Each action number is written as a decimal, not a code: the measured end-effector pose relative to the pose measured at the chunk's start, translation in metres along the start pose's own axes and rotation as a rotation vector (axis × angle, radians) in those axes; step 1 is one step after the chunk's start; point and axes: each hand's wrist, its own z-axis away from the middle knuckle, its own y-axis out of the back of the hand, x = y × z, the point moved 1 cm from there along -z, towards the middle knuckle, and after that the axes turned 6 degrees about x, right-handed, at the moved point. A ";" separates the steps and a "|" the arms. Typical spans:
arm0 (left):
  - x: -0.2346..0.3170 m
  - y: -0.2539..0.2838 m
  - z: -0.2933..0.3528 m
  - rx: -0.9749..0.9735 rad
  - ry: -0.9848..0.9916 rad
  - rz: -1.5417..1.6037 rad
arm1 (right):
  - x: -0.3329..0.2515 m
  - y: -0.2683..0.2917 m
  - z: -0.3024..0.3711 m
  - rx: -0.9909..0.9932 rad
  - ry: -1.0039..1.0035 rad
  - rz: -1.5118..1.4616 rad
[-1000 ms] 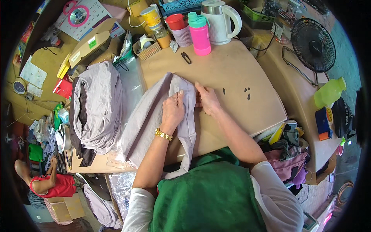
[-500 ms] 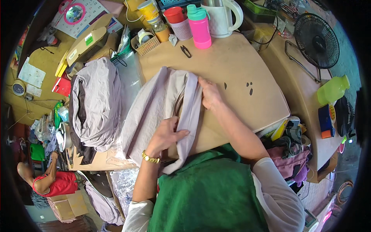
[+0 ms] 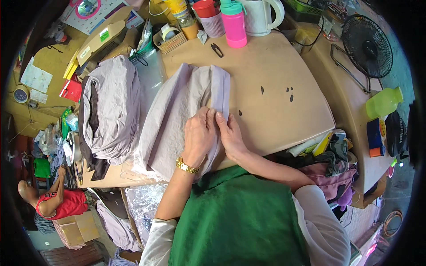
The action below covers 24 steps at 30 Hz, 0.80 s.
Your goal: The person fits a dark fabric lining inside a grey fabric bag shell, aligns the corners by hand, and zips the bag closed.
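Note:
A pale grey-lilac cloth [image 3: 177, 106] lies folded and lightly creased on the brown tabletop in front of me, with a flat band along its right edge. My left hand [image 3: 199, 133], gold watch at the wrist, rests on the cloth with its fingers curled closed at that band. Right beside it, my right hand [image 3: 230, 136] pinches the band's outer edge between thumb and fingers. The two hands nearly touch. Left of the cloth stands a bundled heap of similar pale fabric [image 3: 113, 111] with dark cloth under its left side.
Small black snips [image 3: 217, 50] lie beyond the cloth. Along the back stand a pink bottle [image 3: 234, 29], a white kettle [image 3: 259, 17] and a small basket [image 3: 172, 42] with tape. A black fan [image 3: 367, 45] and yellow-green bottle [image 3: 385, 103] are at right. A person in red [image 3: 66, 203] works at lower left.
My right hand has come down the band toward me, and my left hand has moved up beside it. The band now lies straighter, its near end drawn out of sight by my hands.

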 end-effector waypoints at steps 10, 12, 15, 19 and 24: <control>0.010 0.007 0.008 -0.085 0.050 0.032 | -0.006 0.014 -0.036 0.160 -0.041 -0.087; 0.007 0.004 -0.004 -0.126 0.068 -0.013 | -0.022 0.014 -0.034 0.114 -0.084 -0.081; 0.007 -0.010 -0.040 -0.072 0.040 -0.060 | -0.008 0.013 -0.035 0.056 0.049 0.149; -0.009 -0.032 -0.066 -0.004 -0.127 -0.078 | 0.007 -0.001 -0.032 0.199 0.286 0.201; -0.006 -0.030 -0.057 0.052 -0.078 0.038 | -0.013 0.017 -0.065 0.040 -0.108 -0.090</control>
